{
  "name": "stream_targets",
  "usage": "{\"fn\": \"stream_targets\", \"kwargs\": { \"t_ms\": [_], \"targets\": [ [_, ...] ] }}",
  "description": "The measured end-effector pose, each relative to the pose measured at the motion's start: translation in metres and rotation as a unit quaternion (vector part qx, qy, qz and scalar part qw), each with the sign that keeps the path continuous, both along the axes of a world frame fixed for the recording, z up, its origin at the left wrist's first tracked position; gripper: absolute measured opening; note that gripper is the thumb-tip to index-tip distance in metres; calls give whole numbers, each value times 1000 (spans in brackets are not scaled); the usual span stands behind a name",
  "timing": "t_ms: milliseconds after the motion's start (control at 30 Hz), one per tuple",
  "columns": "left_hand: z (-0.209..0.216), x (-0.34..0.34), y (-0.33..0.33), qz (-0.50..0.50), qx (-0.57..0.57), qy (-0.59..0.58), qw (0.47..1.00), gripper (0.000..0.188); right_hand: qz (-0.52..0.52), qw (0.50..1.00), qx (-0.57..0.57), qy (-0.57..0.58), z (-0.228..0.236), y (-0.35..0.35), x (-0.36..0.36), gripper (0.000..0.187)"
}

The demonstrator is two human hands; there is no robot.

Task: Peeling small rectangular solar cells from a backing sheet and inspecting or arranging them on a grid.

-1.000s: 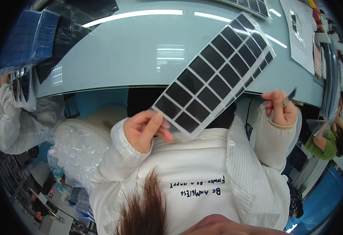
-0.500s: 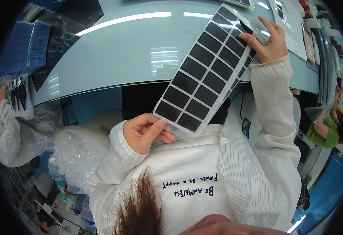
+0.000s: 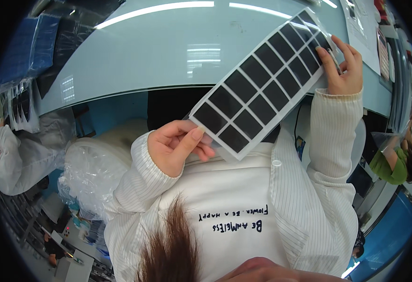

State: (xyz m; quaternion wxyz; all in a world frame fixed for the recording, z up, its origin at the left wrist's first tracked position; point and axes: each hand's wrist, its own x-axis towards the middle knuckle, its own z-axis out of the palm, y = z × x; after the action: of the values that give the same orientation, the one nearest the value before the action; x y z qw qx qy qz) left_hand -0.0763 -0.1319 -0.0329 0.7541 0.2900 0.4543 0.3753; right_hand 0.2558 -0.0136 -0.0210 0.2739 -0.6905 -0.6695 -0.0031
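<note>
Held up across the near edge of the pale, glossy desk [image 3: 145,56], the long sheet [image 3: 261,90] leans further right than half a second ago. The left hand [image 3: 174,146] still pinches its near corner, thumb on top. The right hand [image 3: 344,66], clear of the sheet a second ago, is now at its far right edge, thumb and forefinger apart, other fingers closed on a slim tool. White strips divide the sheet's two columns of black rectangles [image 3: 240,86]; clear film [image 3: 228,155] peeks past its near end. The slim tool [image 3: 338,68] is mostly hidden.
</note>
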Motion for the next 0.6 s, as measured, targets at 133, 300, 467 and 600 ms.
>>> {"fn": "stream_targets", "kwargs": {
  "t_ms": [133, 300, 467, 600],
  "targets": [
    [2, 3, 6, -2, -19, 27, 999, 14, -15, 1000, -8, 8, -3, -3, 6, 45],
    [4, 7, 13, -11, 0, 59, 998, 15, -18, 1000, -2, 22, -6, 4, 6, 40],
    [4, 18, 21, -32, 30, 97, 994, 24, -28, 1000, 9, 7, -8, 17, 10, 38],
    [4, 20, 21, -32, 30, 86, 995, 25, -18, 1000, 25, -7, -8, 15, 7, 36]
  ]
}}
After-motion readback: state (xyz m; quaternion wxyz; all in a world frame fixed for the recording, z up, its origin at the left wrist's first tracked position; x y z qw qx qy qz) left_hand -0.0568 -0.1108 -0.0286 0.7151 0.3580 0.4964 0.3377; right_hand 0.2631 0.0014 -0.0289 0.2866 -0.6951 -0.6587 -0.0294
